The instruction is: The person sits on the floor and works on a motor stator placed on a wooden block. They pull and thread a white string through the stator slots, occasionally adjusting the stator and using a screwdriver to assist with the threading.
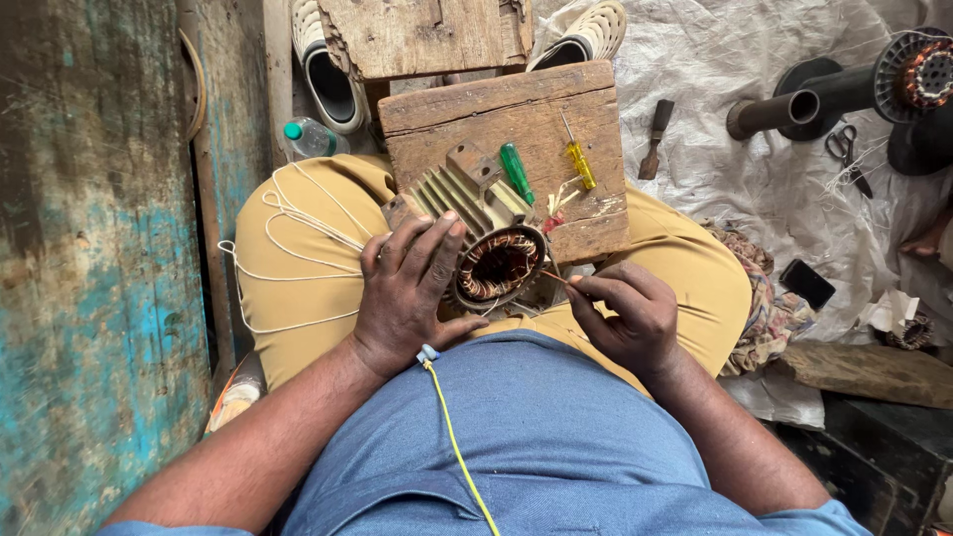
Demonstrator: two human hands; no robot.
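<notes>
- One motor, open end facing up, under the left hand fingers, which grip its rim.
- Right hand fingers pinch one thin stick pointing left toward the motor.
- Two screwdrivers lie beyond the fingers.

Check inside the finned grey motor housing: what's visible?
Inside the finned grey motor housing, copper-coloured stator windings ring an open bore. The left hand covers the housing's left rim; the right hand holds a thin stick at its right edge. Deeper inside is too dark to tell.

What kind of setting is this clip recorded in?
Probably a small floor-level motor repair workshop. The left hand steadies a motor stator with copper windings, screwdrivers lie on a worn wooden block, and scissors sit beside another wound core.
</notes>
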